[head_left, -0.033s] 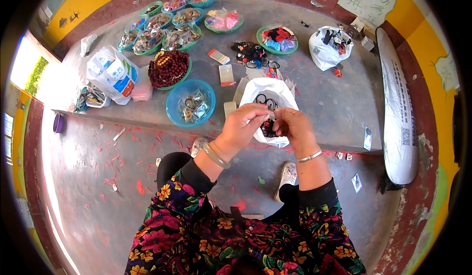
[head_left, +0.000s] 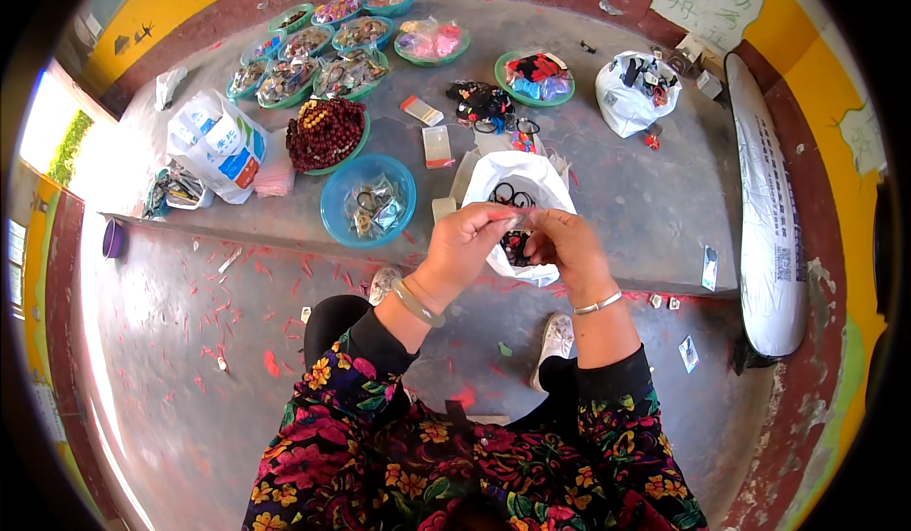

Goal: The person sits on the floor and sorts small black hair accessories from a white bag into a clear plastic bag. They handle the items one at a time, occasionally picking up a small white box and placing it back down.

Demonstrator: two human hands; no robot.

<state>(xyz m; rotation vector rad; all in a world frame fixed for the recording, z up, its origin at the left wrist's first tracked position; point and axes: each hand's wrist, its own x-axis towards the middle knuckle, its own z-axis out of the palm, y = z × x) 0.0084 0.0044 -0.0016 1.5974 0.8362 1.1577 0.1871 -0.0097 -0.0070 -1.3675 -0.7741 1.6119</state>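
My left hand [head_left: 465,242] and my right hand [head_left: 567,244] meet in front of me, their fingertips pinched together on a small dark item [head_left: 515,243]. I cannot make out what the item is. Just behind the hands an open white plastic bag [head_left: 517,175] holding black rings sits on the raised concrete ledge [head_left: 626,199]. A pale bangle is on my left wrist and a silver bracelet on my right. I sit in a flowered top with my knees under the hands.
To the left of the bag are a blue bowl [head_left: 368,204] of small packets and a bowl of dark red beads [head_left: 327,132]. Several green bowls [head_left: 346,71] line the back. Another white bag [head_left: 634,90] stands far right, beside a long white sack [head_left: 769,237]. The ledge edge runs below my hands.
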